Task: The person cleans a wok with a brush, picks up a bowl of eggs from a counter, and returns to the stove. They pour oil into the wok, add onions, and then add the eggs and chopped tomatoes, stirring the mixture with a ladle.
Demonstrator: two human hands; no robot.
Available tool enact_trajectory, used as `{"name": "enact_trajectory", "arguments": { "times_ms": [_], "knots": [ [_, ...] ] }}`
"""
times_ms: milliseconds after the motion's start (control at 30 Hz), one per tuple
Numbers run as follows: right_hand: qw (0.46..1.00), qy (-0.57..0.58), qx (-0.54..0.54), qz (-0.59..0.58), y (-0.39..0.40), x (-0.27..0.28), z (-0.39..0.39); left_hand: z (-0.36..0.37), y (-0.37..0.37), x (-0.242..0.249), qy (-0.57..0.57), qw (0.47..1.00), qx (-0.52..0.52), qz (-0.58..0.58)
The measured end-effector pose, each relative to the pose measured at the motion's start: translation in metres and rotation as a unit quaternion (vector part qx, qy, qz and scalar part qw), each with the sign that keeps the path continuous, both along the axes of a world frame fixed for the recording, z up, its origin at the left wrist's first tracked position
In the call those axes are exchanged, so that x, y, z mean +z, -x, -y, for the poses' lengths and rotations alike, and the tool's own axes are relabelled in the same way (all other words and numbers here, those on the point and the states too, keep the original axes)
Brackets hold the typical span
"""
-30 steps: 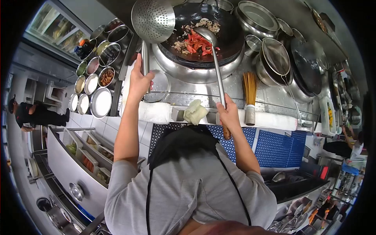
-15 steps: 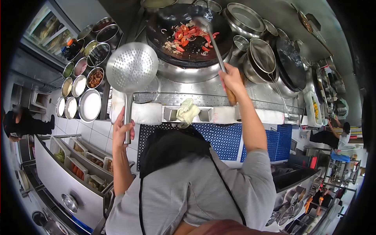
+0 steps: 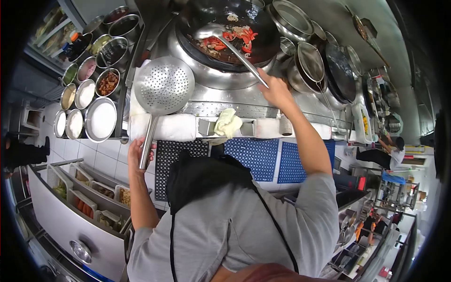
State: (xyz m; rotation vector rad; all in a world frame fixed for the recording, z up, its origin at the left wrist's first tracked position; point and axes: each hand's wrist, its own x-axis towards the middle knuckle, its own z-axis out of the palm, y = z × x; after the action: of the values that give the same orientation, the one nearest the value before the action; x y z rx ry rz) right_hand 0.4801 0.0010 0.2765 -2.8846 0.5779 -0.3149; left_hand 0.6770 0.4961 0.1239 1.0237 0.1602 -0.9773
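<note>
My left hand (image 3: 140,154) is closed around the handle of a large perforated skimmer (image 3: 164,85). Its round head hangs over the counter edge, left of the wok. In my right hand (image 3: 278,91) is the handle of a steel ladle (image 3: 242,58), which slants into the black wok (image 3: 192,14). The ladle's bowl rests at the left of the wok among the food, partly blurred. Red chopped pieces (image 3: 246,40), looking like tomato or pepper, lie in the wok with pale minced bits (image 3: 232,17).
Several steel pots of ingredients, one with white powder (image 3: 102,121), stand left. A pale crumpled cloth (image 3: 229,123) lies on a metal holder at the front edge. Strainers (image 3: 310,63) and another dark wok (image 3: 340,70) sit right. Another person (image 3: 392,152) is at the far right.
The ladle's bowl has swept from the back right of the wok to its left, shifting the red pieces. The skimmer stays in my left hand, and the whole view has shifted slightly.
</note>
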Motion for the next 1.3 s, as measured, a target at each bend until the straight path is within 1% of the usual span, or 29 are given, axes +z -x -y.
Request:
{"name": "enact_trajectory", "arguments": {
  "times_ms": [33, 67, 133, 167, 200, 233, 300, 333, 367, 400, 433, 467, 500, 533, 600, 633, 667, 700, 733, 833, 967, 1033, 1133, 1167, 1200, 1267, 1300],
  "knots": [
    [0.996, 0.008, -0.044, -0.071, 0.015, 0.023, -0.014, 0.000, 0.005, 0.002, 0.012, 0.999, 0.012, -0.038],
    [0.986, 0.016, -0.086, -0.142, 0.028, 0.053, -0.032, -0.003, 0.009, -0.009, 0.048, 0.996, 0.021, -0.075],
    [0.979, 0.023, -0.101, -0.178, 0.058, 0.080, -0.046, -0.014, 0.023, -0.048, 0.121, 0.981, 0.049, -0.146],
    [0.982, 0.000, -0.098, -0.164, 0.079, 0.089, -0.048, -0.022, 0.033, -0.084, 0.124, 0.988, 0.003, -0.090],
    [0.984, -0.025, -0.095, -0.148, 0.095, 0.095, -0.049, -0.017, 0.047, -0.088, 0.031, 0.996, -0.052, -0.069],
    [0.980, -0.078, -0.105, -0.148, 0.103, 0.108, -0.052, -0.001, 0.065, -0.078, 0.022, 0.993, -0.074, -0.086],
    [0.963, -0.184, -0.129, -0.146, 0.114, 0.134, -0.051, 0.043, 0.094, -0.094, -0.068, 0.971, -0.227, -0.026],
    [0.972, -0.163, -0.105, -0.132, 0.115, 0.125, -0.037, 0.077, 0.109, -0.081, -0.111, 0.950, -0.288, 0.036],
    [0.980, -0.140, -0.082, -0.119, 0.111, 0.107, -0.018, 0.107, 0.126, -0.112, -0.119, 0.930, -0.337, 0.090],
    [0.985, -0.118, -0.060, -0.107, 0.105, 0.096, -0.001, 0.145, 0.144, -0.117, -0.148, 0.880, -0.412, 0.185],
    [0.978, -0.142, -0.096, -0.120, 0.084, 0.090, 0.004, 0.178, 0.168, -0.169, -0.105, 0.842, -0.447, 0.285],
    [0.969, -0.165, -0.130, -0.133, 0.057, 0.080, 0.007, 0.214, 0.182, -0.141, -0.132, 0.756, -0.490, 0.414],
    [0.978, -0.130, -0.137, -0.083, 0.050, 0.027, 0.030, 0.249, 0.193, -0.137, -0.110, 0.698, -0.546, 0.451],
    [0.980, -0.096, -0.140, -0.103, 0.035, 0.007, 0.032, 0.278, 0.207, -0.141, -0.119, 0.660, -0.566, 0.479],
    [0.970, -0.197, -0.139, -0.024, 0.025, -0.022, 0.025, 0.324, 0.230, -0.176, -0.094, 0.615, -0.470, 0.626],
    [0.929, -0.324, -0.178, -0.013, 0.024, -0.014, 0.013, 0.345, 0.239, -0.190, -0.100, 0.594, -0.437, 0.668],
    [0.869, -0.446, -0.215, -0.003, 0.026, -0.006, -0.001, 0.361, 0.243, -0.198, -0.120, 0.581, -0.438, 0.675],
    [0.839, -0.508, -0.192, 0.039, 0.040, -0.017, -0.017, 0.376, 0.248, -0.205, -0.141, 0.570, -0.443, 0.678],
    [0.804, -0.566, -0.167, 0.080, 0.057, -0.026, -0.017, 0.390, 0.250, -0.208, -0.170, 0.565, -0.470, 0.657],
    [0.777, -0.607, -0.157, 0.063, 0.081, -0.022, -0.017, 0.401, 0.253, -0.210, -0.224, 0.561, -0.544, 0.583],
    [0.771, -0.621, -0.129, 0.054, 0.097, -0.025, -0.004, 0.393, 0.248, -0.207, -0.230, 0.582, -0.583, 0.518],
    [0.768, -0.627, -0.118, 0.057, 0.099, -0.028, -0.004, 0.374, 0.244, -0.198, -0.220, 0.600, -0.604, 0.476],
    [0.772, -0.621, -0.117, 0.073, 0.098, -0.033, -0.010, 0.329, 0.231, -0.187, -0.193, 0.635, -0.617, 0.422],
    [0.780, -0.609, -0.118, 0.076, 0.097, -0.038, -0.012, 0.306, 0.224, -0.182, -0.185, 0.644, -0.610, 0.423],
    [0.775, -0.617, -0.109, 0.090, 0.094, -0.044, -0.015, 0.278, 0.214, -0.175, -0.176, 0.649, -0.595, 0.441],
    [0.767, -0.620, -0.110, 0.122, 0.096, -0.048, -0.022, 0.220, 0.182, -0.142, -0.160, 0.643, -0.562, 0.495],
    [0.741, -0.639, -0.134, 0.155, 0.094, -0.045, -0.028, 0.197, 0.164, -0.110, -0.176, 0.640, -0.589, 0.461]
  ]
}}
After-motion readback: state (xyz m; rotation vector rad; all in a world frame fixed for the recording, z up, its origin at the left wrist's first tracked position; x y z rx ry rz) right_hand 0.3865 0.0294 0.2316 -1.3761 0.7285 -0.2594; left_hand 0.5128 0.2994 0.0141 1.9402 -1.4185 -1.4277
